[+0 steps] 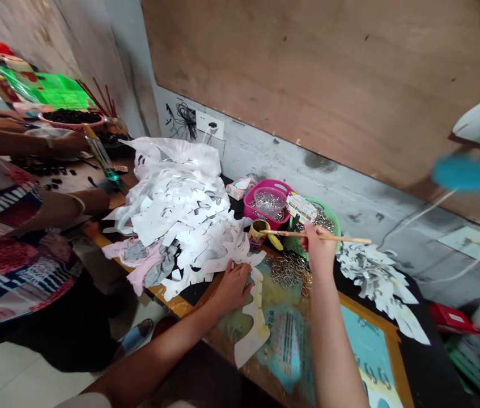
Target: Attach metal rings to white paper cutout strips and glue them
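Your right grip (318, 247) is closed narrow on a long, thin wooden stick (337, 237), held up off the surface with one end reaching left over a small round brown-and-gold tin (257, 233). Your left grip (232, 289) is wide, palm down, its fingers resting on a long, jagged white paper cut-out (254, 317) that lies on the painted, gold-edged surface (240, 327).

Just left of your left grip rises a loose heap of jagged white paper cut-outs (180, 209), some with pink and grey pieces among them. Directly below your right grip lies a tangled pile of small metal rings (288, 269) – more rings fill a clear plastic bowl (268, 202) in a bright pink plastic basket (260, 211), just beyond the tin. A green plastic basket (328, 222) sits right beside that, just past your right grip. To the right of your right grip, more white paper cut-outs (371, 277) lie spread out.

Well left of your left grip stands a co-worker in a red, white and blue patterned top (10, 255), with one bare forearm (73, 207) reaching toward the heap.
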Demonstrator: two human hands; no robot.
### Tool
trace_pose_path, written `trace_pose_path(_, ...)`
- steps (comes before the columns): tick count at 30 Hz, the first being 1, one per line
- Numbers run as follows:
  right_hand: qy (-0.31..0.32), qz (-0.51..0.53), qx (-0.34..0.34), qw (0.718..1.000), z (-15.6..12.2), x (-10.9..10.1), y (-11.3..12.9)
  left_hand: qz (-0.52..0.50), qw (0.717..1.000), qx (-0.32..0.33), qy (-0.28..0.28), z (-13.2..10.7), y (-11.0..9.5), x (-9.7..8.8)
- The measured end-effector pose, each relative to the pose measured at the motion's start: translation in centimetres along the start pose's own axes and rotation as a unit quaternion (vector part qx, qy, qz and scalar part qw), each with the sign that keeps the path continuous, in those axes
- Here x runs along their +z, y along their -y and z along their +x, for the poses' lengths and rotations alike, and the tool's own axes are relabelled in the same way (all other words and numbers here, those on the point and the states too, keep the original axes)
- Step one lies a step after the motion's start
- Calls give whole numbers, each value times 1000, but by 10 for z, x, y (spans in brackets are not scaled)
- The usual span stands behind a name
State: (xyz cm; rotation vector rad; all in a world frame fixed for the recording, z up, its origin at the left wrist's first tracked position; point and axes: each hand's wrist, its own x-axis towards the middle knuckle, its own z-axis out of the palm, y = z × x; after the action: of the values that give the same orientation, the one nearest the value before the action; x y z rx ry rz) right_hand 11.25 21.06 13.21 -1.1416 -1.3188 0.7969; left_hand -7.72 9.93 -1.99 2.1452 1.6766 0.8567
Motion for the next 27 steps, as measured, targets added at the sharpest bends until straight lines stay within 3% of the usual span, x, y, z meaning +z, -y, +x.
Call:
trace_pose_path(4,69,15,55,996,-31,-38,-2,-5,1000,-3,1,0,1,2)
trace_pose_path(8,77,-37,64,994,-71,-57,-14,-7,1000,-5,0,0,2,4)
trace_pose_path(13,113,-157,12,981,-99,-54,-42,-5,1000,-7,0,0,2,4)
trace_pose_path(17,75,-202,-35,976,-105,-50,-56,-4,1000,-6,4,0,1,4)
trace_pose_path(20,94,-214,-61,970,-106,-47,-56,-7,1000,-7,5,0,1,3)
trace_pose_path(24,69,-232,-83,967,-108,-44,-48,-12,1000,-10,8,0,0,3)
trace_pose_path(27,109,-237,-89,961,-110,-45,-45,-11,1000,-17,11,0,-2,2)
